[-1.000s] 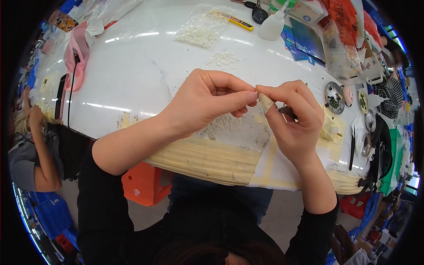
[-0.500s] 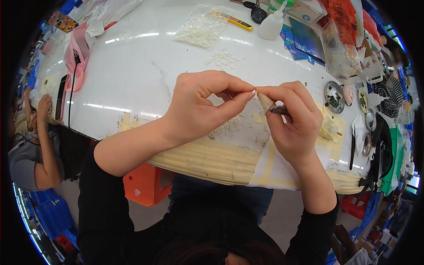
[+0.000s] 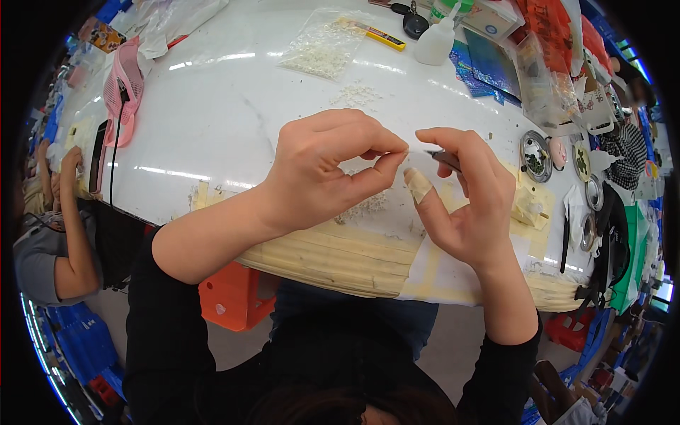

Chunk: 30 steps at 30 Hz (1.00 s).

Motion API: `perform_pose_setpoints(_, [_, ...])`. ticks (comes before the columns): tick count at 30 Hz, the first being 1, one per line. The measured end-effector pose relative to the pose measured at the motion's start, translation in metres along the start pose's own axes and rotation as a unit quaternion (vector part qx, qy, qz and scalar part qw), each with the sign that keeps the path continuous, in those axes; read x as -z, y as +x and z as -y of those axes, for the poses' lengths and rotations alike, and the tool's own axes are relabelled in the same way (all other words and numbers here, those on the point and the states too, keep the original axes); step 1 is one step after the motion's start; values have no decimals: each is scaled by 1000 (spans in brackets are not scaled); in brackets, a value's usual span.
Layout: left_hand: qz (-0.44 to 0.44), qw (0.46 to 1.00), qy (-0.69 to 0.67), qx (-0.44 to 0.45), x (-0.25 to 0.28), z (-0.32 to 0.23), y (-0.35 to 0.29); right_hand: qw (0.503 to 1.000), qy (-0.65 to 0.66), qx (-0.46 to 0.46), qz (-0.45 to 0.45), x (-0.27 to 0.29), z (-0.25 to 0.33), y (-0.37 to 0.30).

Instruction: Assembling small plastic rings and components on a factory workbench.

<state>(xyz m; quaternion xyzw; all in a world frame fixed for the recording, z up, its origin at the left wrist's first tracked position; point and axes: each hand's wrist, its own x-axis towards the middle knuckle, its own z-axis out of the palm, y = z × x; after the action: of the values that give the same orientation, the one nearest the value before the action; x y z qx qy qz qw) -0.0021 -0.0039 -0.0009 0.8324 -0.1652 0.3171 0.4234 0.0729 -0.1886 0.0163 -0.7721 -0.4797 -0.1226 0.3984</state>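
Note:
Above the middle of the table, my left hand (image 3: 327, 157) is closed in a pinch, thumb against forefinger. What sits in the pinch is too small to make out. Just to its right is my right hand (image 3: 473, 195), its lower fingers curled round a small dark metal tool (image 3: 445, 160) with a thin pale tip toward the left fingertips. The right forefinger and thumb are spread apart, and beige tape (image 3: 418, 185) wraps that thumb. White crumb-like pieces (image 3: 365, 207) lie below the hands, with a small white heap (image 3: 356, 95) beyond them.
A clear bag of white pieces (image 3: 319, 57), a yellow cutter (image 3: 382, 37) and a white squeeze bottle (image 3: 435, 42) lie at the back. Round metal tins (image 3: 536, 156) and a taped block (image 3: 530, 207) stand right. A pink strap-like thing (image 3: 122, 92) is left, near another person's arm (image 3: 71, 212).
My right thumb and forefinger have parted and drawn back from my left fingertips. The metal tool has shifted upward and turned its tip toward the left hand, which stays nearly in place.

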Motion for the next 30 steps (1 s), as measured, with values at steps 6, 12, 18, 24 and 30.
perform_pose_setpoints(6, [-3, 998, 36, -60, -1, 2, 2, 989, -140, 13, 41, 2, -8, -4])
perform_pose_setpoints(12, [3, 996, 41, -84, -1, 2, 3, 982, -182, 12, 43, 4, -7, -3])
perform_pose_setpoints(18, [2, 995, 52, -90, -1, 2, 3, 982, -181, 10, 46, 3, -6, -3])
perform_pose_setpoints(24, [9, 993, 61, -96, 0, 3, 2, 986, -156, -14, 63, 5, -3, -3])
perform_pose_setpoints(30, [12, 993, 64, -99, 1, 5, 2, 983, -172, -2, 61, 4, -5, -3])
